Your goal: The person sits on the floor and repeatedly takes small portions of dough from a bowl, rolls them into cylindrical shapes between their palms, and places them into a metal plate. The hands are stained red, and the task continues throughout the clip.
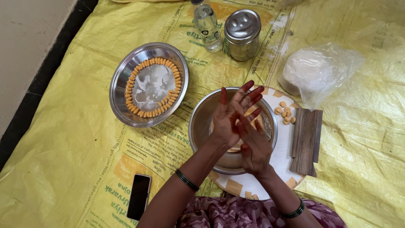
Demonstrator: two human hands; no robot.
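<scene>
My left hand [228, 120] and my right hand [255, 147] are pressed palm to palm above a steel bowl [200, 122]. Their fingers are straight, with red-stained tips pointing up and to the right. Bits of orange dough [258, 124] show in the bowl beside and under the hands. Whether a piece lies between the palms is hidden. The bowl stands on a round white board [282, 158] with tan patches. Several small orange dough pieces [285, 113] lie on the board, right of the bowl.
A steel plate [122, 101] at left holds a ring of shaped orange pieces on flour. Nearby are a ridged wooden block [306, 141], a plastic bag of white flour [316, 69], a lidded steel tin [241, 36], a clear bottle [207, 25] and a black phone [139, 196]. All rest on a yellow sheet [63, 147].
</scene>
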